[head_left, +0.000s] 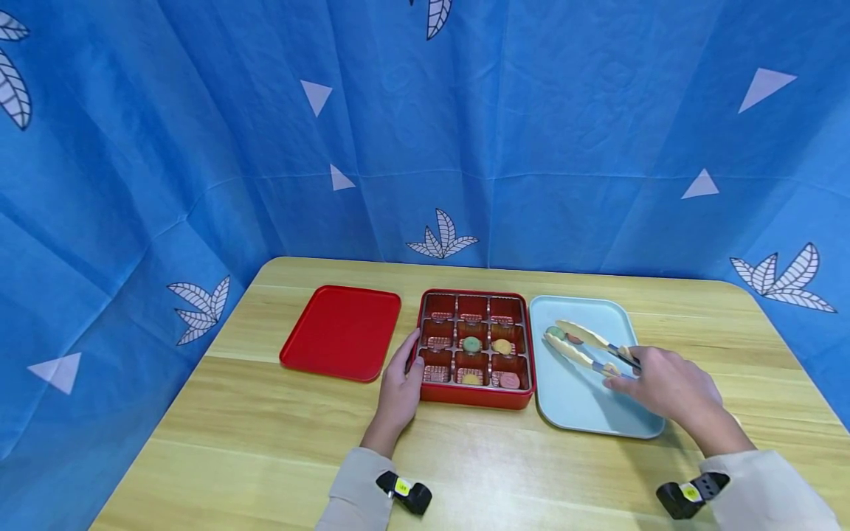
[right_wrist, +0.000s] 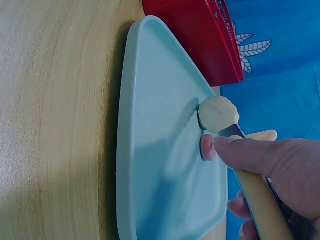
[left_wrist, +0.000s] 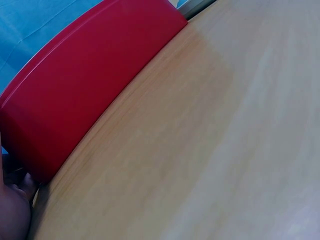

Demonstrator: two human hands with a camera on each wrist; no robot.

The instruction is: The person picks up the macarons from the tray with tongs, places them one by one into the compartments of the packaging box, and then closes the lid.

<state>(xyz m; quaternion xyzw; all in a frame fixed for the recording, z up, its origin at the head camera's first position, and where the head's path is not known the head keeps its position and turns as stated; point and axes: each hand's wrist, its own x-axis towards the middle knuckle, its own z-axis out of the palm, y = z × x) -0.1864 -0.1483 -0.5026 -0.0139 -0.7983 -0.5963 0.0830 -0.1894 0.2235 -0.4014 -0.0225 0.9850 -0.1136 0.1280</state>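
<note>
My left hand [head_left: 401, 380] lies along the left side of a red box [head_left: 474, 397], fingers extended against its wall and thumb near the front corner. Inside the box, a divided insert holds a green cookie [head_left: 471, 344] in the centre, a yellow cookie [head_left: 502, 346] at middle right, another yellow one at front middle and a pink cookie [head_left: 509, 380] at front right. My right hand [head_left: 671, 383] grips cream-tipped tongs [head_left: 579, 356] over a light blue tray [head_left: 584, 413]. The spread tong tips are right at a green cookie [head_left: 555, 333]; a reddish cookie [right_wrist: 207, 147] lies beside it.
A flat red lid [head_left: 341, 332] lies on the wooden table [head_left: 265, 450] left of the box. The tray stands close against the box's right side. Behind the table hangs a blue patterned curtain [head_left: 398, 110].
</note>
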